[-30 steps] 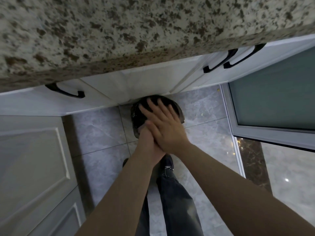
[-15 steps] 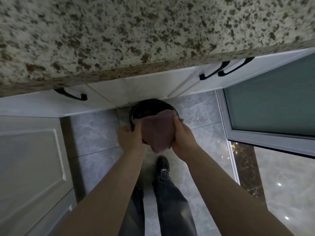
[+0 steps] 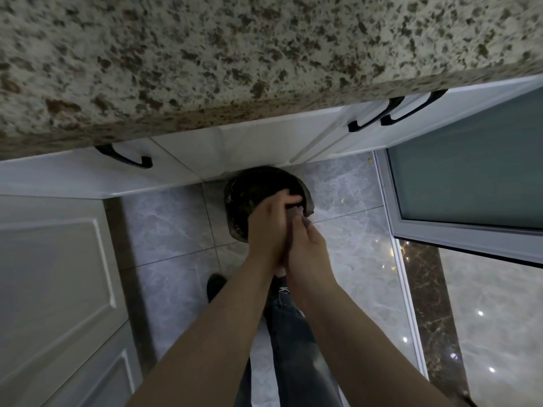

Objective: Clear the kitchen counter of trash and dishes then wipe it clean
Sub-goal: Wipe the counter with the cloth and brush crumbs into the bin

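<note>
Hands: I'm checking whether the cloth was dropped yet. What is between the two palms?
In the head view, a strip of dark cloth is pressed between the left hand and right hand, above the bin.

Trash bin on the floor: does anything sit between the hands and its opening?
Nothing visible does. The left hand and right hand are pressed together just above the trash bin, squeezing a cloth of which only a sliver shows. The dark opening lies bare beneath them, and the counter edge is clear of that path.

Pressed hands [image 3: 286, 233] hide most of the cloth [image 3: 297, 213] between them
</note>
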